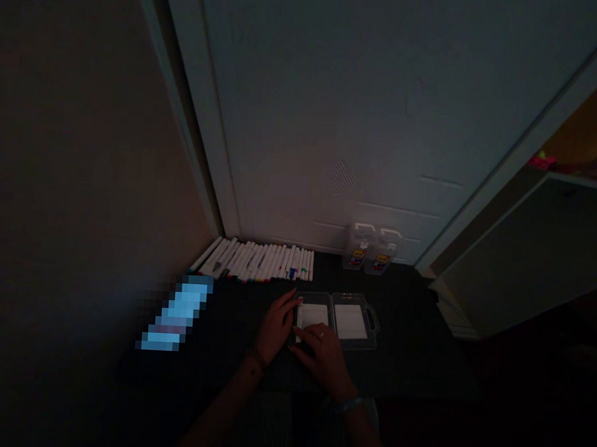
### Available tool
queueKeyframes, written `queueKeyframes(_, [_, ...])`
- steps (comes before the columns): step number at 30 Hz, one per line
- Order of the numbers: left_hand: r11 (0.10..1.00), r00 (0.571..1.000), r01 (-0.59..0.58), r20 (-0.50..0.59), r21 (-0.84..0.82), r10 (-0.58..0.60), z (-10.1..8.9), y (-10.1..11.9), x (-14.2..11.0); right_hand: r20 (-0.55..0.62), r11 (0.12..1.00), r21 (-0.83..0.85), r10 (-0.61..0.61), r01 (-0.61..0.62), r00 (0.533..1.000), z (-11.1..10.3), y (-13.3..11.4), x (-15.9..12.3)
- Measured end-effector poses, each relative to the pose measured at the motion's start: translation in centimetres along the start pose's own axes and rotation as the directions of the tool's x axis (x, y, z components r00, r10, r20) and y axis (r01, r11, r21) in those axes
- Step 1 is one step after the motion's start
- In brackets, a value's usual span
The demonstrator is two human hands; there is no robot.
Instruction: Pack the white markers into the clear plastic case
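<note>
Marker [300,313] hugs left edge of case [331,318], touching left hand [275,324] and right hand [323,355].

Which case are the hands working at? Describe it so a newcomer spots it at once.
Find the dark tabletop below the pale panel with the raised heart. Between the marker row and the front edge, both hands reach into a clear plastic case. Unlike the two upright cases behind, it lies flat and open.
</note>
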State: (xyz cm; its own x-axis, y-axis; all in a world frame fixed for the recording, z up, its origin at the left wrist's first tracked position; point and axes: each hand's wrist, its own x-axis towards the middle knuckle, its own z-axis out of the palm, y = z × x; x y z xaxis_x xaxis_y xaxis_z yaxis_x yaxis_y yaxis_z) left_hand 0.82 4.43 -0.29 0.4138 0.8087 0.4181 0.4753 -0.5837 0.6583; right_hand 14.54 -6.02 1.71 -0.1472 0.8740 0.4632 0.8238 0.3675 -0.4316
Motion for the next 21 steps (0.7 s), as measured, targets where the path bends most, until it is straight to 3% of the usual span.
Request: queueKeyframes(21, [0.998, 1.000, -0.009, 0.006, 0.056, 0.008, -0.39, 0.63, 0.31, -0.019, 0.999, 0.025, 0.028, -0.027, 0.999, 0.27, -0.02, 0.13])
